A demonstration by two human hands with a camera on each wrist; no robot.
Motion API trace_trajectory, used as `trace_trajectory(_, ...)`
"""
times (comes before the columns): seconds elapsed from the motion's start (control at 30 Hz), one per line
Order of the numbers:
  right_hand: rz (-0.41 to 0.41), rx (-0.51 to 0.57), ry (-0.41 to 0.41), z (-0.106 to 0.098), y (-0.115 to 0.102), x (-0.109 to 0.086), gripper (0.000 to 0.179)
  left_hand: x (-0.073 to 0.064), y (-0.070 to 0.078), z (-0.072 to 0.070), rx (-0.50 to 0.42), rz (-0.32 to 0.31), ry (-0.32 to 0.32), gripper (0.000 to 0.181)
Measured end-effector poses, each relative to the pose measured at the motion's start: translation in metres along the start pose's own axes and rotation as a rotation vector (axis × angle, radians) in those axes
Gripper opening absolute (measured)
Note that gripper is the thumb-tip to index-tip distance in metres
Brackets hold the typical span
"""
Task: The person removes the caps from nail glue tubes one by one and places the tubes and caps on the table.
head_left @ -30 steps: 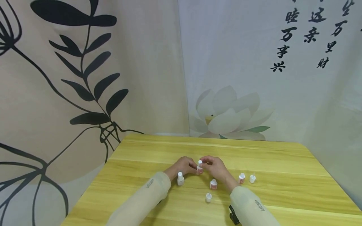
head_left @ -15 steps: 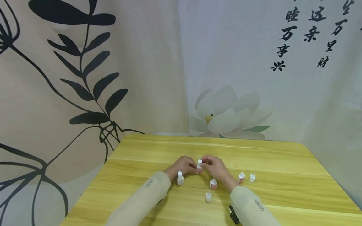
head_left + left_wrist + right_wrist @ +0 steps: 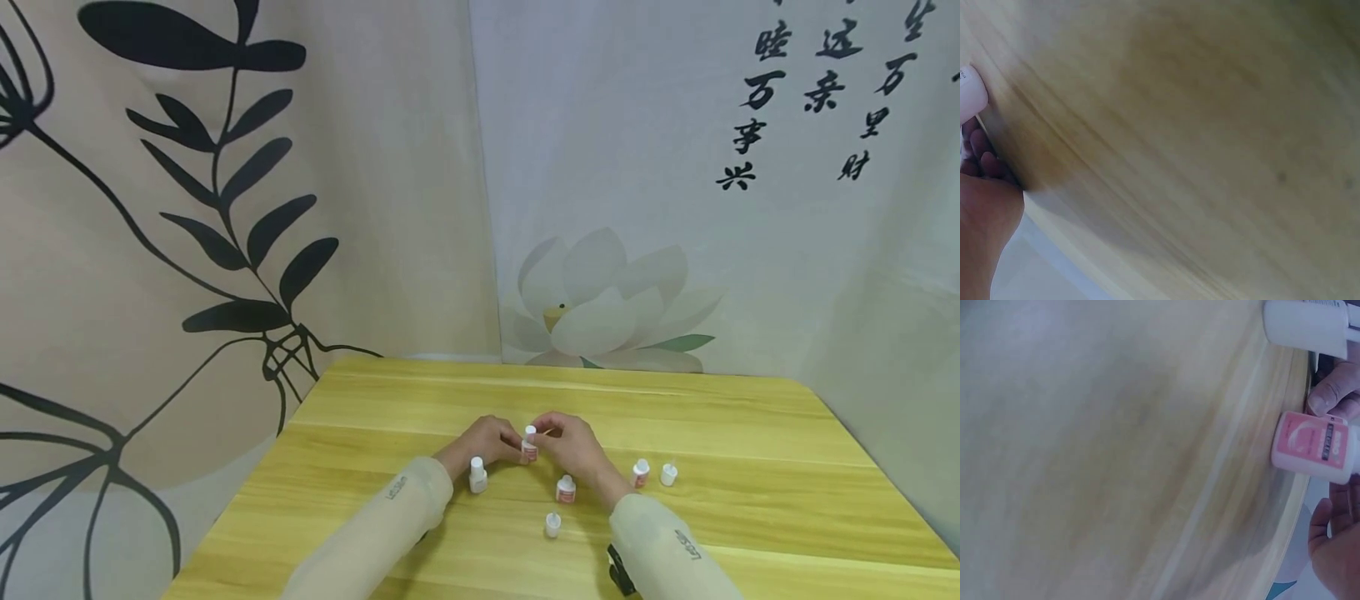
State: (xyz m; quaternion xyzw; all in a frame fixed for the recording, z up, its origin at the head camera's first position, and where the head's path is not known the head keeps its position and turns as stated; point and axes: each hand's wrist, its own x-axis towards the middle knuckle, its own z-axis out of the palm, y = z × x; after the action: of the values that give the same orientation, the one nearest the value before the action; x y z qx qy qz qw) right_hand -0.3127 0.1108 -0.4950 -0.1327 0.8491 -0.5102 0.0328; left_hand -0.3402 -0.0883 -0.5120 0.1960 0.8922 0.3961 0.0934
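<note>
In the head view, a small white bottle point(image 3: 529, 452) with a pink label stands upright between both hands. My left hand point(image 3: 483, 440) holds its body from the left. The thumb and fingers of my right hand point(image 3: 576, 446) pinch its white cap point(image 3: 530, 431). In the right wrist view, the bottle's pink label point(image 3: 1310, 444) shows clearly. Another white bottle point(image 3: 477, 477), capped, stands beside the left wrist. A pink-labelled bottle point(image 3: 566, 490) with a short top stands in front of the right hand. The left wrist view catches only part of a white bottle point(image 3: 971, 94) at its edge.
A loose white cap point(image 3: 552, 525) lies nearer the person. To the right of the right wrist stand a pink-labelled bottle point(image 3: 641, 473) and a second white cap point(image 3: 669, 475). All rest on the wooden table point(image 3: 420, 392), with a printed curtain point(image 3: 405, 208) behind.
</note>
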Motion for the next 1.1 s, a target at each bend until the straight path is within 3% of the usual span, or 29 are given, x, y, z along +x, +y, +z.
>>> trace_trajectory(0.43, -0.035, 0.006, -0.003, 0.0014, 0.0, -0.0008, 0.015, 0.0009, 0.0008, -0.0006, 0.017, 0.006, -0.002, 0.013)
trace_trajectory(0.73, -0.017, 0.015, 0.005, 0.0028, 0.0009, -0.001, 0.017, -0.0006, -0.0013, 0.0007, -0.006, -0.009, -0.003, 0.014)
trace_trajectory(1.1, -0.022, 0.014, 0.001, 0.0035, 0.002, -0.0009, 0.016, 0.0029, -0.0039, 0.0012, 0.029, 0.015, -0.002, 0.013)
